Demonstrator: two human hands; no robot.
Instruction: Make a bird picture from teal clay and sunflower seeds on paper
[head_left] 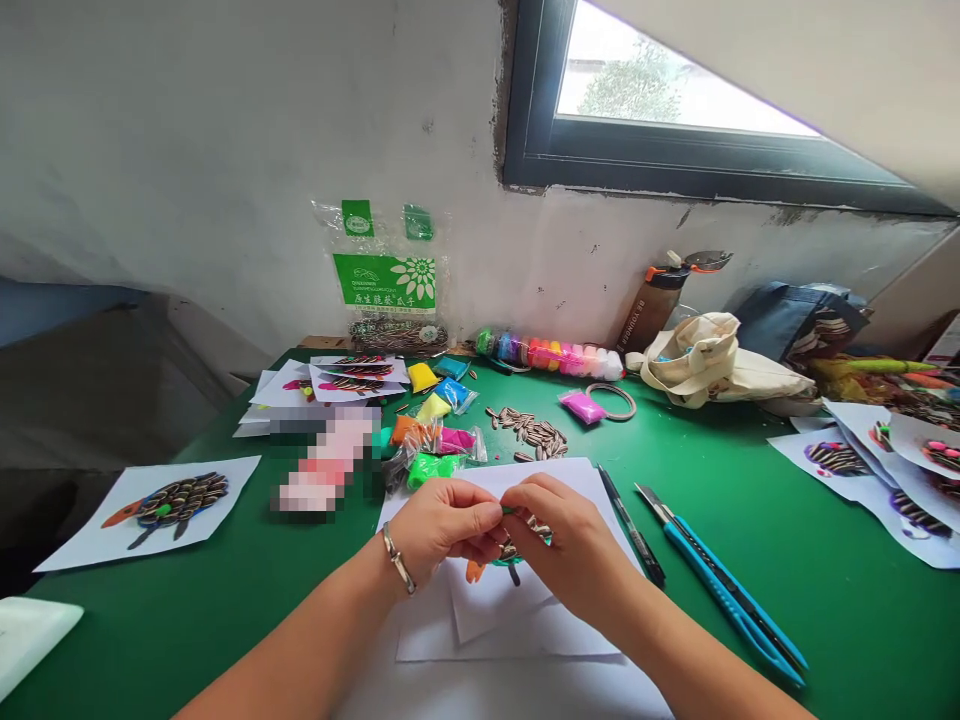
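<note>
My left hand [452,520], with a bracelet at the wrist, and my right hand [564,525] meet fingertip to fingertip over the white paper. Both are closed in a pinch; whatever lies between the fingertips is too small and covered to make out. Partly hidden below them is a seed picture [508,553] of striped sunflower seeds, with an orange clay part [475,571] and a teal edge. It lies on a small white sheet [487,612] on top of larger paper [427,640]. Loose sunflower seeds [529,432] lie in a pile beyond my right hand.
Right of the paper lie a black pen [631,525] and a blue utility knife [731,590], blade out. Several clay packets [435,468] sit beyond my left hand. Finished seed pictures [180,505] lie left, others [892,465] right. A seed bag [390,285] leans on the wall.
</note>
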